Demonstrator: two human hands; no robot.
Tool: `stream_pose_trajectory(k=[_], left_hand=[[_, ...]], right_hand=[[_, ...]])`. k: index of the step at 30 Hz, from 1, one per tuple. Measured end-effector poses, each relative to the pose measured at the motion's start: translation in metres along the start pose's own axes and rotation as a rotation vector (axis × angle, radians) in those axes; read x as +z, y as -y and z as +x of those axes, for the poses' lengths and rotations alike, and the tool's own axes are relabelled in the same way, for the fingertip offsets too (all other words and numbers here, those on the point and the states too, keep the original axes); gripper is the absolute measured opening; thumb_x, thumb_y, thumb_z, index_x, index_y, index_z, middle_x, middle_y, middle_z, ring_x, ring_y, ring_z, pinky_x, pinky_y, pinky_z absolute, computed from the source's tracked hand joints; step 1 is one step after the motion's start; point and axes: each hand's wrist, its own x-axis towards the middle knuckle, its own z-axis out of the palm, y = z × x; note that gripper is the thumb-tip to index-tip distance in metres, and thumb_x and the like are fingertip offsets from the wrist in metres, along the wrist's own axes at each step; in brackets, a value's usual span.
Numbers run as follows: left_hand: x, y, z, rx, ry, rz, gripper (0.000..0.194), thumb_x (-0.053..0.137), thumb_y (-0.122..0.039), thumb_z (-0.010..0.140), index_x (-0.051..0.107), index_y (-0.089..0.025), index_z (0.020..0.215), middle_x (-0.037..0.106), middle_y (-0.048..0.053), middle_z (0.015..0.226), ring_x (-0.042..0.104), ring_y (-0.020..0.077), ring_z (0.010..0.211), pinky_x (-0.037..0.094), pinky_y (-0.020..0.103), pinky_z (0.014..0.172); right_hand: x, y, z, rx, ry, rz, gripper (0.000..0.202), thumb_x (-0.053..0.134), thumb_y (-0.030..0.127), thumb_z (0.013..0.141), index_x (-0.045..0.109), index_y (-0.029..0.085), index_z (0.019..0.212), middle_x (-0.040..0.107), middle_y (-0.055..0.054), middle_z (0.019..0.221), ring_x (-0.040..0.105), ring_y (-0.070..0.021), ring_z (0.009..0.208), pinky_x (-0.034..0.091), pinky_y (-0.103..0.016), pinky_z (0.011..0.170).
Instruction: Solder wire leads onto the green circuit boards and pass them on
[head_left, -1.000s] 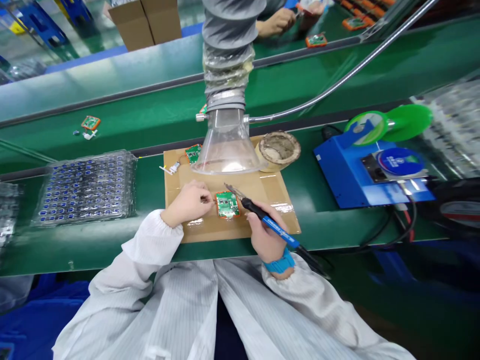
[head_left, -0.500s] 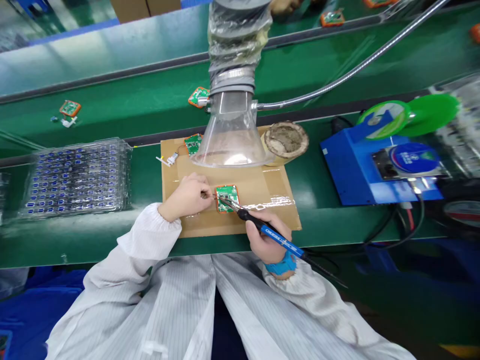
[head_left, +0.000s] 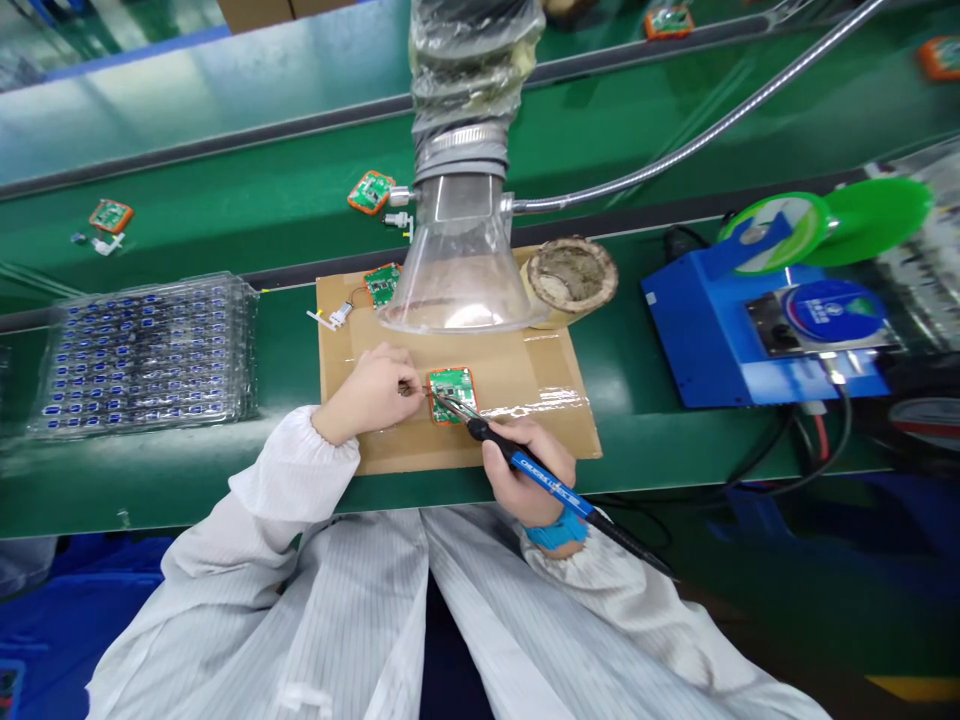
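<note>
A green circuit board (head_left: pixel 455 385) with an orange rim lies on the cardboard sheet (head_left: pixel 517 370). My right hand (head_left: pixel 531 468) grips a blue and black soldering iron (head_left: pixel 551 483), its tip at the left part of the board. At the board's left edge, my left hand (head_left: pixel 379 392) is closed in a pinch; what its fingertips hold is too small to make out. Behind the hands lies a second circuit board (head_left: pixel 382 286), wired to a small white connector (head_left: pixel 340 315).
A clear fume hood (head_left: pixel 461 265) hangs low over the cardboard. Beside it stands a round, crusted pot (head_left: pixel 574 275). Stacked clear trays (head_left: pixel 150 355) of small blue parts are at left, a blue solder station (head_left: pixel 757 340) at right. Boards lie on the green belt (head_left: pixel 247 215) behind.
On the belt behind, the boards have shifted left, and a white connector now shows beside the hood. My hands keep nearly the same pose at the board, with the iron's tip still on it.
</note>
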Motion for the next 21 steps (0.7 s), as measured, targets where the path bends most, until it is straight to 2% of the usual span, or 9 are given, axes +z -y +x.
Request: stream_pose_trajectory(k=[21], left_hand=[[0.0003, 0.0011, -0.0004, 0.007, -0.01, 0.011, 0.015, 0.068, -0.018, 0.083, 0.07, -0.02, 0.069, 0.069, 0.003, 0.086, 0.057, 0.0226, 0.094, 0.043, 0.039, 0.089]], right_hand=[[0.002, 0.0031, 0.0026, -0.015, -0.016, -0.002, 0.012, 0.069, 0.021, 0.087, 0.068, 0.024, 0.099, 0.072, -0.002, 0.08, 0.071, -0.0195, 0.07, 0.06, -0.034, 0.064]])
